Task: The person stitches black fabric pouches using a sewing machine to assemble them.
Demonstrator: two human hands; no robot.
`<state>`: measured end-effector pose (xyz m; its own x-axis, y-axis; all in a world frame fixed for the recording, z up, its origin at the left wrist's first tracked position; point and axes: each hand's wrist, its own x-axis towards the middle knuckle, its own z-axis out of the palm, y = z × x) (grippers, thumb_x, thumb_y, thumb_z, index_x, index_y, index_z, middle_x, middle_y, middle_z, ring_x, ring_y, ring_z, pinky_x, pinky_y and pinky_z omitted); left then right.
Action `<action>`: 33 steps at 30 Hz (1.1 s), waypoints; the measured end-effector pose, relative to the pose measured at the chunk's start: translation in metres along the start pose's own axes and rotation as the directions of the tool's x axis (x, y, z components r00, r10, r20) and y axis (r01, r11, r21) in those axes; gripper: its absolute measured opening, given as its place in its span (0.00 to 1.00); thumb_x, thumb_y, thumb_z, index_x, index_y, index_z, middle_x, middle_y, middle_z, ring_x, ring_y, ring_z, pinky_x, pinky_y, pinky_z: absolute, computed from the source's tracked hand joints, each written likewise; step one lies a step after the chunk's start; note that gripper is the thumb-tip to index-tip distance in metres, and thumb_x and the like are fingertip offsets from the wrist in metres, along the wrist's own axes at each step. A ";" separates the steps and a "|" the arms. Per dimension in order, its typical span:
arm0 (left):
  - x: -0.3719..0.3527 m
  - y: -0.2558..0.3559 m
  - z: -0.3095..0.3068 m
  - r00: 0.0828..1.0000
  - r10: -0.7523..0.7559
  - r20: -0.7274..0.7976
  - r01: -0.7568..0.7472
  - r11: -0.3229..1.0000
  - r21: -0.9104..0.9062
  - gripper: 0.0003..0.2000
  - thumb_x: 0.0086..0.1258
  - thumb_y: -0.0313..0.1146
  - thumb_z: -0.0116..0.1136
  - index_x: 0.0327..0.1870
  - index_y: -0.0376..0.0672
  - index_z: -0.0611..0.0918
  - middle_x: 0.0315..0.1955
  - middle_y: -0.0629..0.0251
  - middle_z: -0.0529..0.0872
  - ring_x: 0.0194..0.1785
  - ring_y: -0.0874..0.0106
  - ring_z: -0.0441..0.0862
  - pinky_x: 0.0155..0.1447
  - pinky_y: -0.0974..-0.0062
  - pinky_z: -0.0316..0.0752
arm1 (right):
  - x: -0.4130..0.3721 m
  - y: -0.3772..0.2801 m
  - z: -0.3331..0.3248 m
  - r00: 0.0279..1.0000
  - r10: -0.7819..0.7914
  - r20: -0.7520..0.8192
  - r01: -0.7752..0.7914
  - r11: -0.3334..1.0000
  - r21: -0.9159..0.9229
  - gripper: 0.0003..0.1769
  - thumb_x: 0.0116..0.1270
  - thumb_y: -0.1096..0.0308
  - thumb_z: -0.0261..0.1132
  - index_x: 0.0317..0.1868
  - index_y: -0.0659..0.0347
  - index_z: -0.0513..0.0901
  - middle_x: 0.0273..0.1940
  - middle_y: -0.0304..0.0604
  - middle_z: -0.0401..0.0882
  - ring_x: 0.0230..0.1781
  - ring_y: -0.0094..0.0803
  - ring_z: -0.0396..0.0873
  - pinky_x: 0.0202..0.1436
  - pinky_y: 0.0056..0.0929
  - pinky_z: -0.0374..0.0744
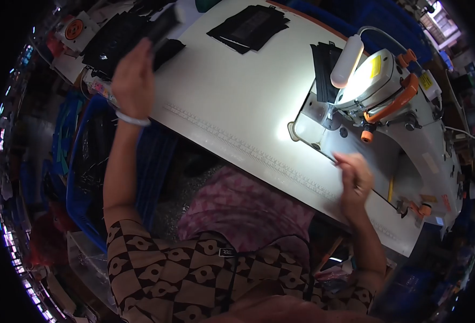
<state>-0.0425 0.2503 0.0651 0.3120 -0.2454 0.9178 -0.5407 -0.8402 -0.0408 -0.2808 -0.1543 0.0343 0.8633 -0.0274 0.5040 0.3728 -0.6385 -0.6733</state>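
Observation:
My left hand (133,81) is raised over the left end of the table, its fingers closed on a black fabric piece (166,24) that is smeared by motion. Beneath and beside it lies a pile of black fabric pieces (111,43). My right hand (354,177) hovers near the front of the sewing machine (374,81), fingers loosely bent and slightly apart, with nothing visible in them. Under the machine's needle area rests another black fabric piece (326,72). A flat stack of black pieces (248,28) lies at the far middle of the table.
The white table (210,86) has a printed ruler (248,151) along its front edge. A white lamp (347,62) shines beside the machine head. Left of my legs stands a blue crate (81,177). An orange-centred device (74,28) sits at the far left.

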 end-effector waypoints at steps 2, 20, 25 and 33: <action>-0.009 0.062 -0.013 0.956 0.213 0.203 -0.209 0.977 -0.045 0.12 0.69 0.26 0.63 0.53 0.38 0.88 0.53 0.54 0.90 0.54 0.59 0.90 0.60 0.61 0.83 | 0.020 -0.033 0.036 0.862 0.453 0.228 -0.507 0.771 0.384 0.17 0.81 0.62 0.59 0.62 0.62 0.82 0.40 0.38 0.84 0.24 0.16 0.69 0.29 0.20 0.69; -0.064 0.214 -0.024 0.484 0.112 0.868 0.874 -0.109 -0.473 0.22 0.69 0.28 0.71 0.63 0.37 0.82 0.52 0.55 0.89 0.56 0.59 0.87 0.63 0.68 0.78 | -0.032 -0.021 0.024 0.837 0.521 0.165 -0.546 0.776 0.316 0.18 0.74 0.74 0.69 0.63 0.64 0.80 0.38 0.32 0.83 0.36 0.15 0.77 0.43 0.17 0.76; -0.080 0.218 -0.050 0.680 0.233 0.696 0.660 0.221 -0.719 0.19 0.70 0.23 0.68 0.62 0.38 0.83 0.50 0.52 0.89 0.56 0.57 0.88 0.61 0.68 0.80 | -0.063 -0.043 0.012 0.904 0.381 0.192 -0.392 0.920 0.019 0.20 0.71 0.75 0.71 0.62 0.60 0.82 0.39 0.36 0.85 0.33 0.19 0.79 0.38 0.21 0.78; -0.144 0.221 -0.059 0.712 0.353 0.606 0.533 0.290 -0.795 0.15 0.65 0.16 0.68 0.53 0.36 0.85 0.48 0.51 0.89 0.49 0.57 0.90 0.52 0.69 0.85 | -0.135 -0.026 0.047 0.987 0.126 0.099 -0.126 0.992 -0.011 0.25 0.58 0.81 0.72 0.58 0.59 0.86 0.40 0.47 0.88 0.32 0.35 0.87 0.35 0.32 0.84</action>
<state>-0.2526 0.1287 -0.0525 0.5052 -0.7647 0.4001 -0.6113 0.0101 0.7913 -0.3913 -0.0974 -0.0418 0.9328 -0.0313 0.3590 0.2577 -0.6382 -0.7254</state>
